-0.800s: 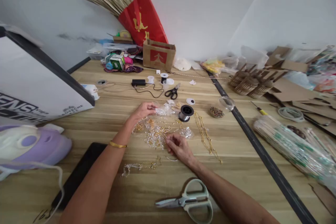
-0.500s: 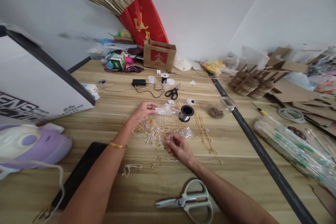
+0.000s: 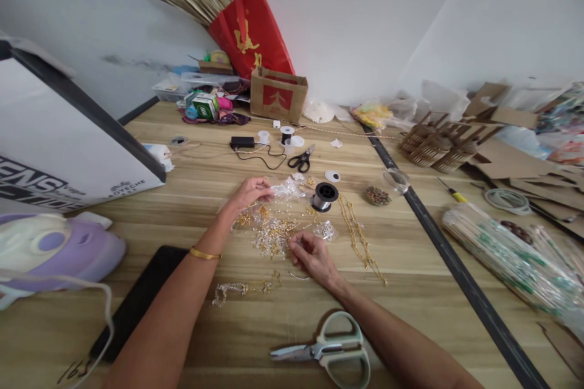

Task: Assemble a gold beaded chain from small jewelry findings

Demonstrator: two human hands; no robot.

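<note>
My left hand has its fingertips closed on the edge of a clear plastic bag lying among the beads. My right hand rests at the right side of a loose pile of gold and silver beads, its thumb and fingers pinched together; anything between them is too small to make out. Just below that hand lies a short curved silver piece. A small bag of silver rings sits to its right, and a spool of thin wire stands behind. Nearer me, a silver and gold chain lies flat.
Large pale-handled scissors lie at the front, beside my right forearm. Black scissors are further back. A gold chain and a dish of brown beads are to the right. On the left are a black tablet-like slab and a white box.
My left hand shifts the clear bag slightly, and the bag's shape looks more spread. My right hand stays pinched in nearly the same place.
</note>
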